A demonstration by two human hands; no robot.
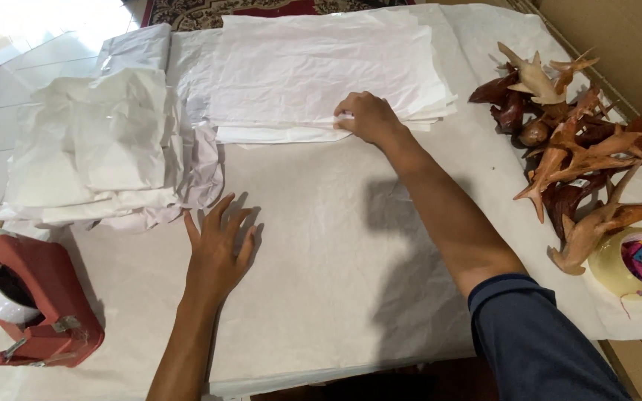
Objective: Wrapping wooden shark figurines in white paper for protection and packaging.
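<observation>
Across the big sheet of paper (pixel 321 245) spread over the table, two bare hands are at work. At its far edge lies a flat stack of white sheets (pixel 313 67), and the right hand (pixel 365 117) rests on the near edge of that stack, fingers curled down and pinching what looks like the corner of the top sheet; I cannot tell how many sheets it has caught. The left hand (pixel 217 252) lies flat and open on the near-left part of the big sheet, fingers spread, holding nothing, only pressing the paper down.

To the left of the big sheet sits a loose heap of crumpled white paper (pixel 98 148), and nearer the person on that same side a red tape dispenser (pixel 35 304) with a white roll in it. On the big sheet's right edge lies a pile of carved wooden birds (pixel 566 148), brown and orange, with a roll of clear tape (pixel 633 263) just nearer than them.

To my eye, lifting one sheet cleanly calls for a light pinch at the very corner, peeling slowly so the sheets below stay put, while the flat palm keeps the big sheet from sliding or wrinkling.
</observation>
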